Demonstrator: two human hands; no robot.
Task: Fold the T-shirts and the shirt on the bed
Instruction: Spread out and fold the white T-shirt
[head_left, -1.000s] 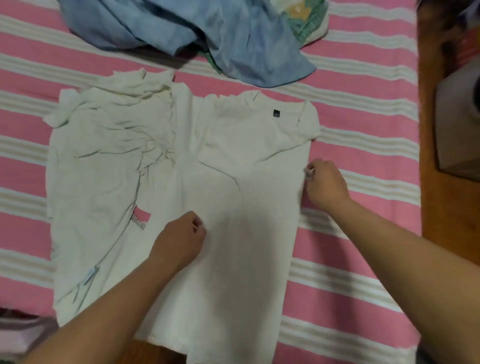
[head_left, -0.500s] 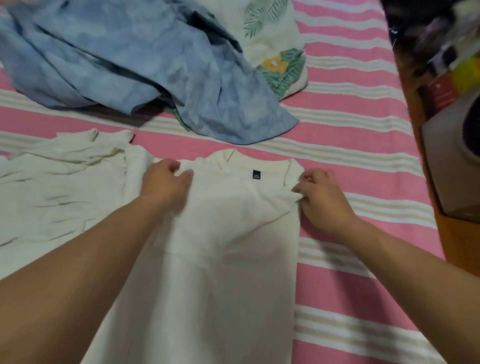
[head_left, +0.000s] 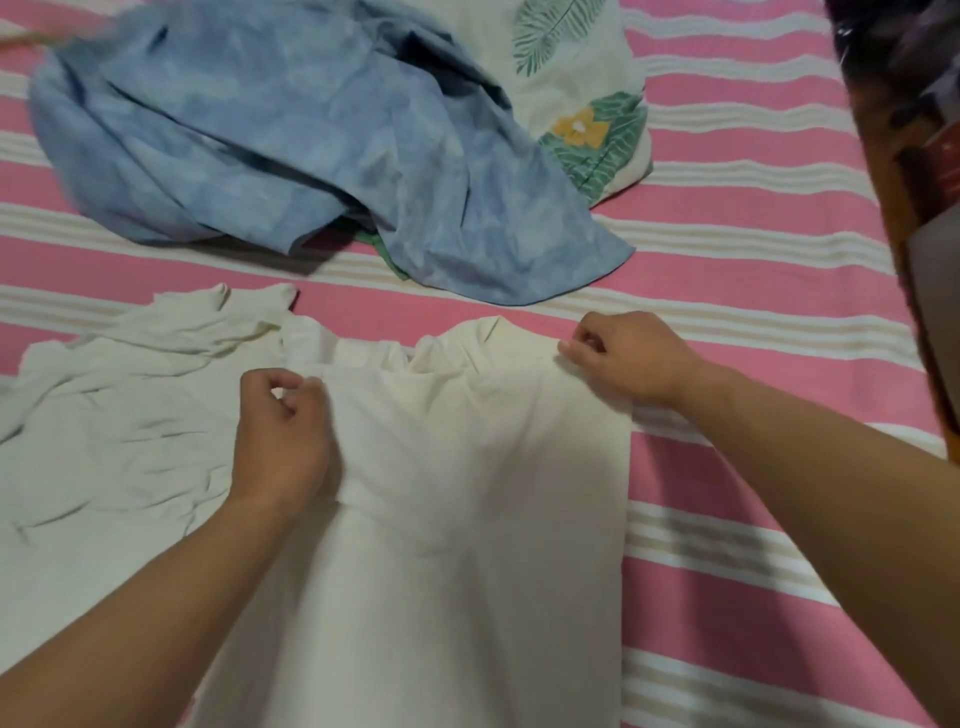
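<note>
1. A cream T-shirt (head_left: 467, 519) is lying flat on the near part of the bed (head_left: 753, 260), collar away from the person, its right side folded into a straight edge.
2. The right hand (head_left: 628, 358) is pinching the shirt's right shoulder corner, fingers curled on the fabric.
3. The left hand (head_left: 280, 431) is gripping a fold of the cream fabric at the left shoulder, fingers curled in.
4. A second cream garment (head_left: 119, 431) is lying crumpled just to the left, touching the first.
5. A blue shirt (head_left: 291, 140) is sitting heaped farther back, partly covering a leaf-print garment (head_left: 576, 104).
6. The pink and white striped sheet is showing all around them.
7. Blurred dark objects (head_left: 914, 130) are standing beyond the bed's right edge.
</note>
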